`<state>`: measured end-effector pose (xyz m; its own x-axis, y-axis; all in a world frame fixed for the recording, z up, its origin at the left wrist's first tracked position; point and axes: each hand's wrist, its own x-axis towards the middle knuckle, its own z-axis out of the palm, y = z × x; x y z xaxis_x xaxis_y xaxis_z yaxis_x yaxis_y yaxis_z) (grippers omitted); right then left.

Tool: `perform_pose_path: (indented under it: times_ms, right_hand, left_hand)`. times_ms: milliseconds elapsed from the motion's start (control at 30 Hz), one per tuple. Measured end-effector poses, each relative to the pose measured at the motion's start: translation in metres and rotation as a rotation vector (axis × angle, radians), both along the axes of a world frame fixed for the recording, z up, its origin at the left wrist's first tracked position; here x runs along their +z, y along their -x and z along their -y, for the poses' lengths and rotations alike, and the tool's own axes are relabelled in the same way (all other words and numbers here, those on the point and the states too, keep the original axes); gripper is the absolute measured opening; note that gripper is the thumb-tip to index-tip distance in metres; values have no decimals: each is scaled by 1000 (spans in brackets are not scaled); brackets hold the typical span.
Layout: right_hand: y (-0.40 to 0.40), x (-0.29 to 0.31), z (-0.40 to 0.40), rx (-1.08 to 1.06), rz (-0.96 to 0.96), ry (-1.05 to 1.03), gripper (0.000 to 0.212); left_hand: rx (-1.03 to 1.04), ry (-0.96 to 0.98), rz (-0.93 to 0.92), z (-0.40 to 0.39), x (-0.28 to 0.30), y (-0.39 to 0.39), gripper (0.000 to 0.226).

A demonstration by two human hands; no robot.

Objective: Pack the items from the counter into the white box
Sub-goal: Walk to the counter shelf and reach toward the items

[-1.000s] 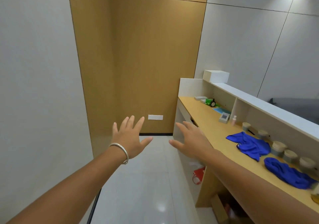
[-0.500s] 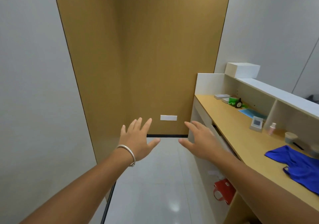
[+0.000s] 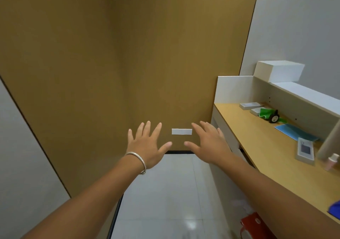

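We see both hands held out in front of us, backs up, over the pale tiled floor (image 3: 165, 192) and facing the brown wall panel (image 3: 147, 54). The left hand (image 3: 147, 146) has its fingers straight and fanned apart, holding nothing, with a silver bangle (image 3: 137, 158) round the wrist. The right hand (image 3: 209, 145) is likewise spread, fingers straight and thumb out to the side, holding nothing; it hangs just beside the near edge of the counter (image 3: 257, 143) without touching it. The thumbs of the two hands point toward each other and stay apart, with a small white wall plate (image 3: 181, 131) showing between and above them. The white box (image 3: 279, 70) sits closed on the white upper shelf (image 3: 309, 98) above the far end of the counter, well apart from both hands. On the counter below that shelf we make out two flat white packets (image 3: 250, 105), a green thing with a small black wheel (image 3: 270, 114), a blue sheet (image 3: 296, 133), a flat white device with a dark screen (image 3: 305, 151) and a small pink-and-white bottle (image 3: 332, 161), which is blurred. A scrap of blue cloth (image 3: 335, 211) shows at the right edge of the counter, and a red bag (image 3: 255, 226) lies under it near the floor.
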<state>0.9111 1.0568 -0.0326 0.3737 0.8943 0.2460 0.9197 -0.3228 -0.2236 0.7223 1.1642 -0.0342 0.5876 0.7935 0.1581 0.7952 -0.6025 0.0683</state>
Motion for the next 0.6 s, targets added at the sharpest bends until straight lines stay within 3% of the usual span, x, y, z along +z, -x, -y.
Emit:
perform_pose_path:
  times_ms: [267, 600]
  right_hand:
    - [-72, -21, -109, -21, -31, 26, 73]
    - [-178, -13, -310, -102, 29, 15, 73]
  left_hand:
    - [-56, 37, -15, -114, -20, -76, 76]
    - [-140, 27, 59, -327, -20, -196, 76]
